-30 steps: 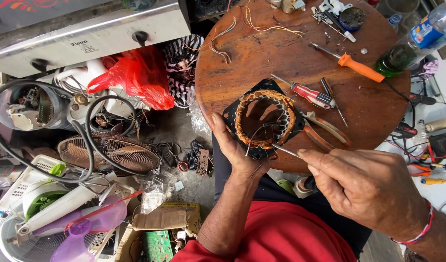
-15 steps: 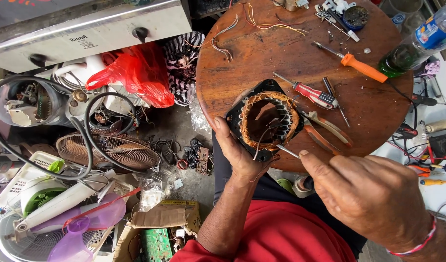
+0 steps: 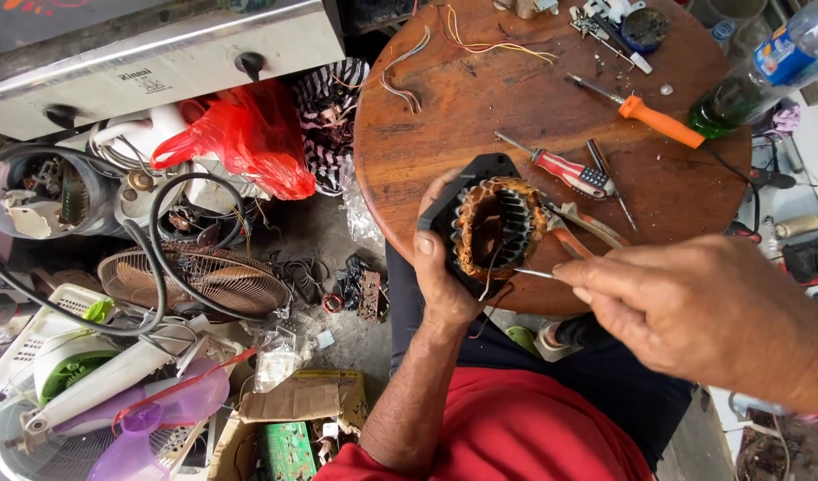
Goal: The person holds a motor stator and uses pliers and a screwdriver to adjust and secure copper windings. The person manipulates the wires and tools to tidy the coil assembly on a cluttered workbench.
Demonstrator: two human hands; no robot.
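Item: motor stator (image 3: 498, 227), copper windings, gripped in my left hand (image 3: 444, 267) at the round table's (image 3: 480, 116) edge. My right hand (image 3: 694, 312) pinches a thin metal probe (image 3: 535, 273) at the windings. Step, as I judge: picking at coil wires; next calls for steady tip placement.

Red shirt (image 3: 524, 428), dark trousers (image 3: 622, 383), bare hands (image 3: 440, 276).

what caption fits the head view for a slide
Left hand tilts copper-wound black motor stator above round wooden table; right hand holds thin metal tool.

The left hand (image 3: 444, 276) grips a stator (image 3: 493, 227) (copper windings showing) at the table (image 3: 444, 116) edge. The right hand (image 3: 694, 307) pinches a thin tool (image 3: 538, 274) against it.
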